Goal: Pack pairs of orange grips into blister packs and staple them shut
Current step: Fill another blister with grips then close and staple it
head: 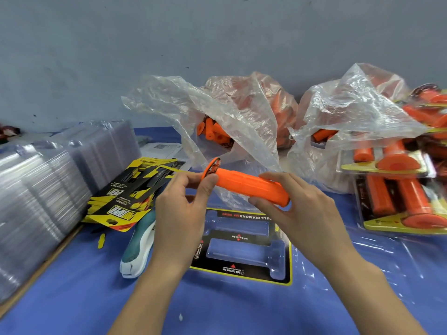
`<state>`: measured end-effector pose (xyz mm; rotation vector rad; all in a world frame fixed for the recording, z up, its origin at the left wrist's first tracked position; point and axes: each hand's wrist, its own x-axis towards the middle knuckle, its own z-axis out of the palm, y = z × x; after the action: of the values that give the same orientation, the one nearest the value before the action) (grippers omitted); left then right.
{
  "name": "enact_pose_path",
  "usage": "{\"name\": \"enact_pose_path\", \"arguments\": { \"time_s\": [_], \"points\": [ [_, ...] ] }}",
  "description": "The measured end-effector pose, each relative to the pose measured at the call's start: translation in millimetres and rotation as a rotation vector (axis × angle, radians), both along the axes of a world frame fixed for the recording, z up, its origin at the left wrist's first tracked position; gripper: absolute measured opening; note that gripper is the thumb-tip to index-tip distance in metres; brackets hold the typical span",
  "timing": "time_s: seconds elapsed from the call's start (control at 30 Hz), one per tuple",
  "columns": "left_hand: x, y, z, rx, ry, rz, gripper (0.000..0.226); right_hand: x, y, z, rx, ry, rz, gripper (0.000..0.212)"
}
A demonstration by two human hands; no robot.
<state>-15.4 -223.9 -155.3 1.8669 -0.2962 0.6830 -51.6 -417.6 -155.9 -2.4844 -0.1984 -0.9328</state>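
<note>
Both hands hold one orange grip (244, 183) level above the table. My left hand (183, 209) pinches its flanged end between thumb and fingers. My right hand (297, 209) grips the other end, thumb under, fingers over. Below them lies an open blister pack (244, 245) with a black and yellow card and two bare grip-shaped cavities. A green and white stapler (139, 247) lies just left of the pack, partly behind my left wrist.
Two clear plastic bags (232, 112) (348, 117) of loose orange grips stand behind. Finished packs (401, 199) pile up at the right. Stacks of clear blister shells (43, 184) and yellow-black cards (125, 197) fill the left. The blue table (72, 298) shows in front.
</note>
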Motion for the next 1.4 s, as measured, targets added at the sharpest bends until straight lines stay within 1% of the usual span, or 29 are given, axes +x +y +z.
{"name": "enact_pose_path", "arguments": {
  "time_s": [0.13,0.23,0.5,0.8,0.93,1.03,1.13,1.2,1.3,1.4],
  "points": [
    [2.4,-3.4,-0.1,-0.032,0.041,-0.028,0.03,-2.2,-4.3,-0.7,0.041,0.025,0.017,0.047],
    [2.3,-6.5,-1.7,-0.075,0.073,-0.055,0.029,-4.0,-7.6,-1.0,0.046,0.043,0.025,0.05],
    [-2.0,-10.8,0.2,-0.158,0.096,-0.065,0.032,-5.8,-7.7,0.0,0.055,0.035,0.032,0.052],
    [-3.0,-4.8,0.4,-0.13,0.096,-0.075,0.032,-3.8,-5.4,-1.1,0.053,-0.003,0.061,0.049],
    [-0.5,-0.1,-1.0,-0.112,0.069,-0.079,0.025,-0.9,-3.1,-3.8,0.042,-0.008,0.062,0.045],
    [1.9,3.2,-3.3,-0.043,0.051,-0.077,0.016,1.0,-1.0,-6.3,-0.002,0.007,0.046,0.043],
    [4.6,7.2,-5.3,-0.004,0.039,-0.047,0.004,2.3,1.2,-7.7,-0.059,0.019,0.04,0.044],
    [6.3,10.1,-6.6,-0.006,0.052,-0.036,0.002,2.5,2.4,-7.8,-0.073,0.034,0.054,0.047],
    [7.4,11.5,-7.2,0.005,0.069,-0.025,0.004,2.8,2.5,-8.2,-0.06,0.06,0.088,0.051],
    [7.9,12.0,-7.4,0.016,0.079,-0.012,0.009,3.0,4.7,-9.4,-0.003,0.045,0.119,0.049]
  ]
}}
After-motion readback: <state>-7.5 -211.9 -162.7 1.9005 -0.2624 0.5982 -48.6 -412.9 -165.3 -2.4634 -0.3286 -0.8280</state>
